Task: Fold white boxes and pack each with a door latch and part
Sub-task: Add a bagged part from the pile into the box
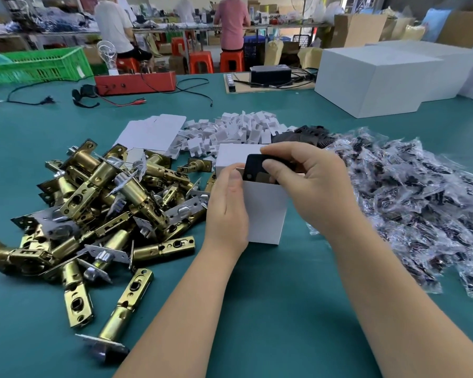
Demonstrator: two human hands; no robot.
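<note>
White box [265,211] stands upright on the green table [257,309], open top up, between brass latch pile [101,208] and bagged parts [410,197]. Left hand [227,205] grips its left wall; right hand [309,181] pinches a black plate [254,166] at the box mouth.

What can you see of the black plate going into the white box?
The black plate is flat, dark and glossy, metal by its look, with rounded corners and a small hole near its left edge. It stands tilted at the open top of the upright white box, partly inside. The right hand pinches it; the left hand steadies the box.
</note>
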